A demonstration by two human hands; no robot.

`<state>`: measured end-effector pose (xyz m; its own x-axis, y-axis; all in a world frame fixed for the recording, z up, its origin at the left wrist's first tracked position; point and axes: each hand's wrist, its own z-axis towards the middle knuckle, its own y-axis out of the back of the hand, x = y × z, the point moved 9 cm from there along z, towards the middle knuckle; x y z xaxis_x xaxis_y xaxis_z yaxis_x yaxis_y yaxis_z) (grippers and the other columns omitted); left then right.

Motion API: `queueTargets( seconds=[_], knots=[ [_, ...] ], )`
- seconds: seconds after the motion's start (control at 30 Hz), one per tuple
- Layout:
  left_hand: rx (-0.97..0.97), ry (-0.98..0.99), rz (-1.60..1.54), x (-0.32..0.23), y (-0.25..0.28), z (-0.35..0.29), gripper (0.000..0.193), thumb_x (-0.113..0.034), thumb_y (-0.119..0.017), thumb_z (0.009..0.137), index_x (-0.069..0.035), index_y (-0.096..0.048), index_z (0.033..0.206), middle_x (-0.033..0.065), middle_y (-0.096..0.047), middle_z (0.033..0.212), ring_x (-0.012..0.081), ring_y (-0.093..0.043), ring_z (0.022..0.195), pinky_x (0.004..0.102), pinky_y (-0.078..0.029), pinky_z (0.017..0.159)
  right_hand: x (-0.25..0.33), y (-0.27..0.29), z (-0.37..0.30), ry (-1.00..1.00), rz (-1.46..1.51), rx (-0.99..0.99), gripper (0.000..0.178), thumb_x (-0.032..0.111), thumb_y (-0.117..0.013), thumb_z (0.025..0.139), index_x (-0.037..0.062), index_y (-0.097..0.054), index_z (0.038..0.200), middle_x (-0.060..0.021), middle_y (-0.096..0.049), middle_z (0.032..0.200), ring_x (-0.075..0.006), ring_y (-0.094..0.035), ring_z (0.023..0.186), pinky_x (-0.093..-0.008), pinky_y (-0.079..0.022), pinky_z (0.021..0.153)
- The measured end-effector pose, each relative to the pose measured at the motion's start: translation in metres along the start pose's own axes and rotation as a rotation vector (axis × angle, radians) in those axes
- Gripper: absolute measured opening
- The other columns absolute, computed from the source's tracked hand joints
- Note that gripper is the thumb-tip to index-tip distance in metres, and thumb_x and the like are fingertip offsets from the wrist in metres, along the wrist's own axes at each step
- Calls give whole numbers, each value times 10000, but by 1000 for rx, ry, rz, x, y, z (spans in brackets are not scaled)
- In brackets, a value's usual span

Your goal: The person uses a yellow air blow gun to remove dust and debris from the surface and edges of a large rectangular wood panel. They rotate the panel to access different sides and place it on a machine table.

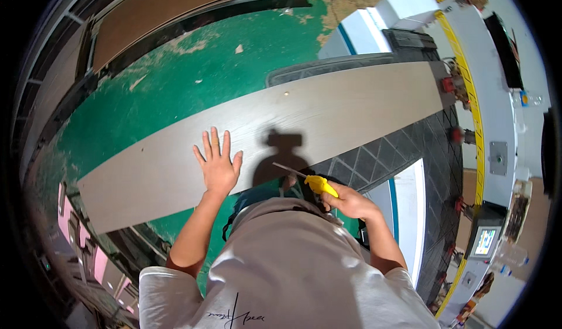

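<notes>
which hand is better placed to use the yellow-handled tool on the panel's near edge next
Probably the right hand: it holds the yellow-handled tool, its thin shaft pointing over the panel in this view. The left hand lies flat and spread on the panel.

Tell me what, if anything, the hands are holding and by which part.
The right hand holds a tool by its yellow handle. The left hand holds nothing; it is spread on the board.

Pale grey T-shirt (293, 259), creased, short loose sleeves (167, 291), black script-like print (236, 316) on front; left hand (220, 170), right hand (349, 202) bare.
</notes>
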<state>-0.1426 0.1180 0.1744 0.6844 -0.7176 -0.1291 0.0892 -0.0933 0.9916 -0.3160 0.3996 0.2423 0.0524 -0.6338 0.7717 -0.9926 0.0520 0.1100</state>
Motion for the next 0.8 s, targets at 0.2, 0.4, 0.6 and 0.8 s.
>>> queueTargets(
  seconds=[0.2,0.4,0.6,0.8],
  knots=[
    [40,-189,-54,-97,-12,56,722,-571,-448,1026,-166,-373,1619,162,-154,1731,377,-54,1604,689,2,1227,-51,82,-44,-140,132,-577,549,501,-491,1091,-6,-575,1286,-62,-662,886,-145,-597,779,-318,-507,735],
    [94,-237,-56,-141,-20,82,759,-598,-413,1026,-166,-316,1641,157,-132,1737,367,-3,1608,671,34,1235,-144,164,-126,-311,195,-1132,540,560,-415,1090,73,-526,1297,-46,-591,798,-154,-614,730,-330,-552,493],
    [44,-250,-64,-144,-16,83,765,-577,-469,1012,-136,-344,1625,163,-155,1731,368,-50,1606,653,20,1243,-181,160,-165,-320,500,-1216,557,560,-431,1082,90,-462,1380,-80,-580,805,-203,-670,740,-368,-576,465],
    [62,-260,-65,-140,-17,94,768,-569,-489,1013,-120,-351,1619,116,-187,1732,331,-86,1608,615,-5,1260,-116,124,-138,-179,540,-704,541,533,-447,1090,69,-488,1365,-66,-654,860,-187,-699,712,-300,-540,537]
  ],
)
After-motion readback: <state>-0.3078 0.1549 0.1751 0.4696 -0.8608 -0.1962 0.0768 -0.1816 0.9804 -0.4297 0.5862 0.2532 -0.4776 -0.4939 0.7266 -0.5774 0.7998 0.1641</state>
